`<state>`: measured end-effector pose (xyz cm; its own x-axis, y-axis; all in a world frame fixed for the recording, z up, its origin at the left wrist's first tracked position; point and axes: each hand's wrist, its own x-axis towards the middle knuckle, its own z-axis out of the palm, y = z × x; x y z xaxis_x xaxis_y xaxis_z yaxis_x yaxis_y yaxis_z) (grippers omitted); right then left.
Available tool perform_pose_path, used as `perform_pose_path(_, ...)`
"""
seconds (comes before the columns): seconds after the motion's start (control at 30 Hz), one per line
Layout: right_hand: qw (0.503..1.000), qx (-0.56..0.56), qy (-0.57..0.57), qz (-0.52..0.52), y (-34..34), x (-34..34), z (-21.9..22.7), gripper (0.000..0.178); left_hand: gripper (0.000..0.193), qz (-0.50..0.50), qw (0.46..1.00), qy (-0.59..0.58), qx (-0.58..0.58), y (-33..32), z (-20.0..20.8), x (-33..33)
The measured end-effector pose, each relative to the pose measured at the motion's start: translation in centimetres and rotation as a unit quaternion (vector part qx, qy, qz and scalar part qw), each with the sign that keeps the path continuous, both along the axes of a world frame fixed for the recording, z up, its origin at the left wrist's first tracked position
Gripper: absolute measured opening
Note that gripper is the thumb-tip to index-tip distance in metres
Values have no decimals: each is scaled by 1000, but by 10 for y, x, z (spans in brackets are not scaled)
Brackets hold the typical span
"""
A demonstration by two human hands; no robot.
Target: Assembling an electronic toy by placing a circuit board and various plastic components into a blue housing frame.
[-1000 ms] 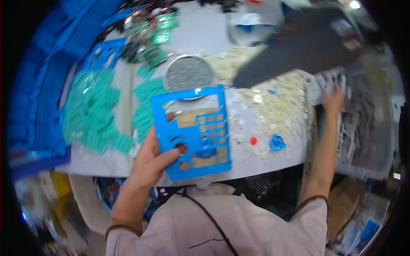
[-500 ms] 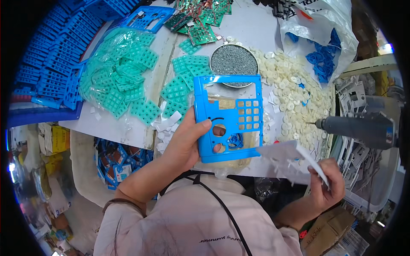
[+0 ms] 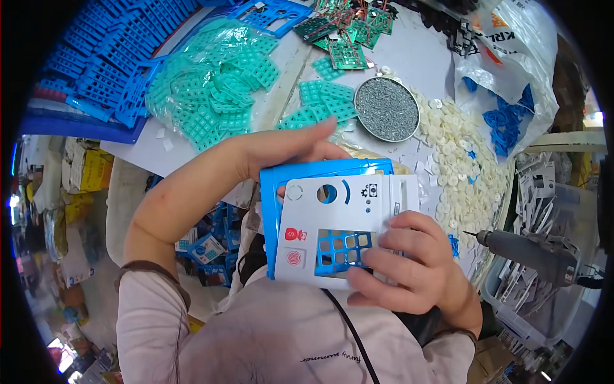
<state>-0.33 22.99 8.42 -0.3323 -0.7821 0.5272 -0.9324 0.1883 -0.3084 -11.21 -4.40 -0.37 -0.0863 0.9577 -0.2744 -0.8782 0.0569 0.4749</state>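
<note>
A blue plastic housing [image 3: 272, 198] with a grid of square key holes is held in front of my chest. My left hand [image 3: 297, 146] grips its far edge, with the fingers partly hidden behind it. On top of the housing lies a white face panel [image 3: 348, 214], with a round hole, a rectangular cutout and small printed symbols. My right hand [image 3: 412, 265] has its fingers curled over the panel's right side. Through the cutout the blue key grid shows. The panel sits a little askew and does not cover the housing's left edge.
Teal keypads [image 3: 220, 93] lie heaped at the back left beside stacked blue housings [image 3: 109, 57]. Circuit boards [image 3: 348, 51], a round tin of screws [image 3: 387, 109] and pale discs [image 3: 457, 147] spread across the table. An electric screwdriver [image 3: 524, 246] juts in from the right, over a bin of white parts [image 3: 511, 307].
The housing has been turned and brought closer to my body. My right hand has carried the white panel left onto it. My left hand has shifted to the housing's far edge.
</note>
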Motion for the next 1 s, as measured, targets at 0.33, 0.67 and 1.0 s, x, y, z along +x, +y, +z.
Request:
perform_pose_path(0.33,854,-17,-498,-148,16,-33,-14,77,74,-192,910,357,-83,32,43,-6)
perform_pose_path(0.67,681,-405,-499,-352,3,-4,-66,55,61,488,729,407,-255,6,18,31)
perform_pose_path(1.0,646,-400,-627,-173,-3,3,-72,51,54,566,763,273,-147,51,-13,100)
